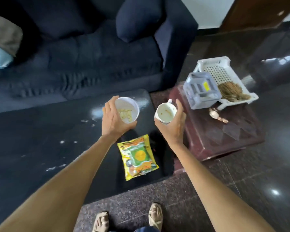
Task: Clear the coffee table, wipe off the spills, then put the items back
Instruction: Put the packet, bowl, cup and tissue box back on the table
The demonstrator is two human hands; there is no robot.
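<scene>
My left hand (113, 122) grips a white bowl (130, 106) holding a few pale snack pieces, above the right end of the glossy black coffee table (40, 139). Off the table's right edge, my right hand (172, 126) holds a white mug (165, 113) with brown stains inside. A yellow snack packet (137, 157) lies flat on the table just below both hands. White spill specks dot the tabletop to the left and near the far edge.
A dark red low stool (224, 134) stands to the right, carrying a white plastic basket (224, 76), a grey plastic box (199, 90), a brown cloth (231, 92) and a small shiny object (216, 113). A dark blue sofa (90, 56) runs behind the table. My feet stand on speckled floor.
</scene>
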